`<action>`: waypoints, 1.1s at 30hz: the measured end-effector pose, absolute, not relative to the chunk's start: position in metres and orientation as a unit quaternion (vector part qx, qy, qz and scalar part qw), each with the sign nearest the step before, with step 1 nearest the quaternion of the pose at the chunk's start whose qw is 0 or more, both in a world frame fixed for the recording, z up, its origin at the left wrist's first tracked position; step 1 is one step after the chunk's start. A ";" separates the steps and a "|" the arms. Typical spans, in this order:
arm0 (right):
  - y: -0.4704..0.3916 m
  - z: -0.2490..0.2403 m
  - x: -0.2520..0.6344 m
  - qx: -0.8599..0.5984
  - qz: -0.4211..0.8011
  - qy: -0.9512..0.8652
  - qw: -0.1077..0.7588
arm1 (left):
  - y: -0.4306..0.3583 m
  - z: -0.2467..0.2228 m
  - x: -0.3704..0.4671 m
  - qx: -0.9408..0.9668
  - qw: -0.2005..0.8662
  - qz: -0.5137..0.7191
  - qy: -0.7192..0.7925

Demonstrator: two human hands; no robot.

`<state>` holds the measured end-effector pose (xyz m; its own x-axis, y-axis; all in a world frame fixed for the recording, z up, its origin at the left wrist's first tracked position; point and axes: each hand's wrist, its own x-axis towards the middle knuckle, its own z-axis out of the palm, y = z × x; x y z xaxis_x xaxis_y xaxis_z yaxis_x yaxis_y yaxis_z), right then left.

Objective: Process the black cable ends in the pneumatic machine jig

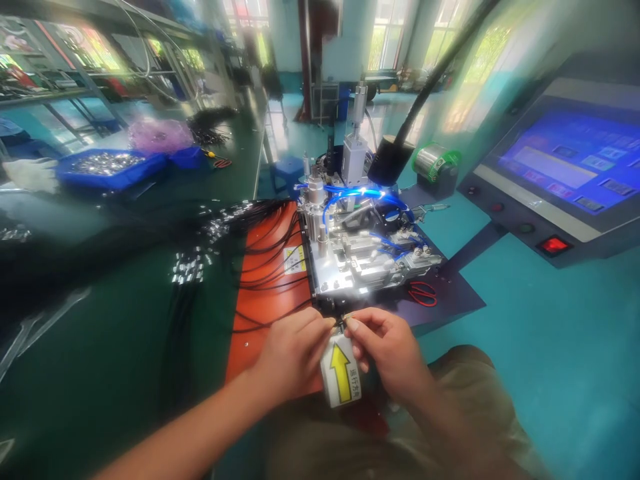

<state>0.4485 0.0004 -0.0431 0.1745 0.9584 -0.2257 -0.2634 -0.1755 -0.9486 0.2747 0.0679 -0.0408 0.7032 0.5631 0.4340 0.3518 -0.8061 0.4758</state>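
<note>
My left hand (299, 343) and my right hand (389, 341) meet in front of the metal machine (365, 257), fingertips pinched and almost touching. A thin dark piece, apparently a black cable end, shows at my left fingertips. Between my right thumb and index finger is a tiny pale piece, too small to name. Just below the fingers sits a white block with a yellow arrow label (341, 373). Black cables (265, 287) cross the orange plate (253, 357) left of my hands.
Bundled cables with shiny metal ends (187, 268) lie on the green table (120, 373). Farther back is a blue tray (107, 170) of small metal parts, near a gloved hand (31, 175). Red-handled scissors (423, 294), a solder wire spool (436, 163) and a lit screen (575, 157) are rightward.
</note>
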 end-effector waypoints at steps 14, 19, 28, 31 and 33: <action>0.001 -0.045 0.437 -0.512 0.547 -0.325 0.577 | 0.070 -0.037 0.275 0.927 0.144 0.272 0.213; -0.002 -0.044 0.443 -0.525 0.553 -0.344 0.548 | 0.070 -0.039 0.275 0.936 0.125 0.266 0.194; -0.003 -0.036 0.479 -0.545 0.582 -0.399 0.452 | 0.070 -0.046 0.274 0.937 0.077 0.266 0.214; 0.000 -0.037 0.478 -0.552 0.567 -0.418 0.447 | 0.069 -0.045 0.274 0.939 0.078 0.262 0.211; 0.002 -0.037 0.475 -0.562 0.543 -0.440 0.442 | 0.069 -0.044 0.275 0.940 0.078 0.258 0.210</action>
<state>0.4746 0.0016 -0.0370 0.0237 0.9748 -0.2217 0.0140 -0.2221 -0.9749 0.2746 0.0690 -0.0442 0.7788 0.4346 0.4523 0.3545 -0.8999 0.2542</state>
